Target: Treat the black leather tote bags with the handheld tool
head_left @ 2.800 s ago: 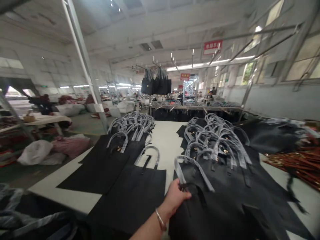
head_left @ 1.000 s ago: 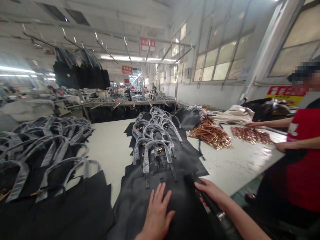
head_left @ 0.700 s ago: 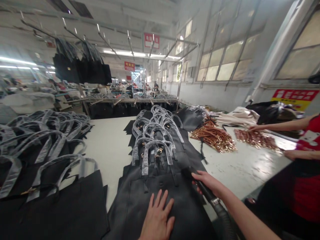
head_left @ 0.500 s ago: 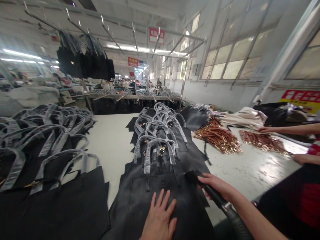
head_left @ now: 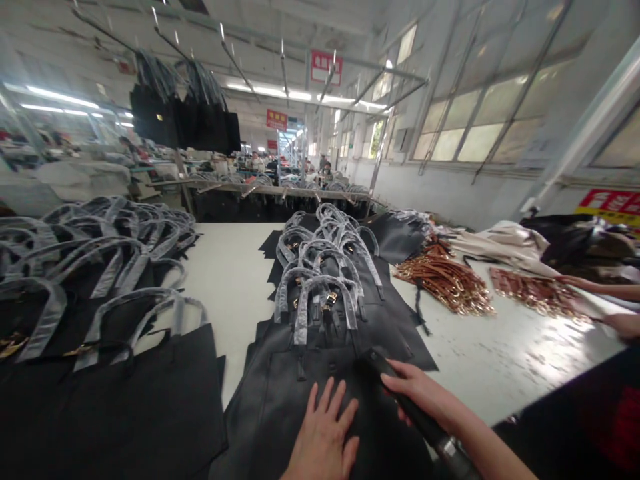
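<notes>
My left hand [head_left: 324,427] lies flat with fingers spread on the front of a black bag [head_left: 280,407], the nearest in a row of overlapping bags. My right hand [head_left: 425,395] is wrapped around a black hose nozzle [head_left: 413,410], whose flat head [head_left: 375,363] rests on or just over the same bag's right side. A metal clamp [head_left: 449,448] joins the nozzle to the hose near the bottom edge. Just beyond my hands stand plastic-wrapped handles [head_left: 327,287] with a gold-coloured buckle [head_left: 331,301].
More black bags [head_left: 150,393] with wrapped handles lie at left on the pale table [head_left: 225,267]. Brown straps with gold clips [head_left: 445,280] are piled at right. A co-worker's hands [head_left: 620,325] are at the far right edge. Bags [head_left: 185,113] hang from a rack behind.
My right hand has moved the nozzle slightly left and down across the bag. My left hand stays flat on the bag. The whole view has shifted a little.
</notes>
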Demonstrator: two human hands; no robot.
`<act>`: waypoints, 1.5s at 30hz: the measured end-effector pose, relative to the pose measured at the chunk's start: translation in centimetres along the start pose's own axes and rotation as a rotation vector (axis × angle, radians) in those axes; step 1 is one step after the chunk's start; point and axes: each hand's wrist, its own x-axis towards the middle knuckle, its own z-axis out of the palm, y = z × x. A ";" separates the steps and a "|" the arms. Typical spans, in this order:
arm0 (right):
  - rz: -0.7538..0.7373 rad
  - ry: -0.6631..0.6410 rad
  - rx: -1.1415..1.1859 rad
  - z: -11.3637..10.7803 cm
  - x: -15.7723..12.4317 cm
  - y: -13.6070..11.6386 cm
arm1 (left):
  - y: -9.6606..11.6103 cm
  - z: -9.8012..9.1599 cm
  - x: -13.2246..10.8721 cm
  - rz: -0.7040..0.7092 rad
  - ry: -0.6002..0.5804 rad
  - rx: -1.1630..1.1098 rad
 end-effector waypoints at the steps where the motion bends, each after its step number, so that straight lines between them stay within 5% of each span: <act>1: -0.010 0.002 -0.004 0.5 0.6 -0.3 | 0.0 0.0 -0.1 -0.001 0.014 0.005; 6: -0.069 0.022 -0.037 2.3 1.5 -2.4 | 0.3 -0.3 -0.5 0.000 0.069 -0.033; 13: 0.022 -0.194 -0.107 4.7 0.5 -2.8 | 0.4 -0.4 -0.9 -0.007 0.110 -0.141; 19: -0.065 -0.104 -0.122 6.2 1.9 -3.6 | 0.3 -0.7 -1.0 -0.001 0.130 -0.186; 22: -0.066 -0.164 -0.132 7.1 1.2 -4.4 | 0.3 -0.5 -1.1 0.008 0.148 -0.210; 29: -0.034 -0.302 -0.179 11.6 3.8 -5.9 | 0.2 -0.2 -0.8 0.024 0.134 -0.213; 37: 0.020 -0.415 -0.247 11.3 4.5 -7.5 | -0.5 0.1 -0.5 0.057 0.108 -0.109; 45: 0.018 -0.454 -0.357 17.2 7.1 -10.0 | -1.2 2.0 0.4 0.087 0.153 -0.083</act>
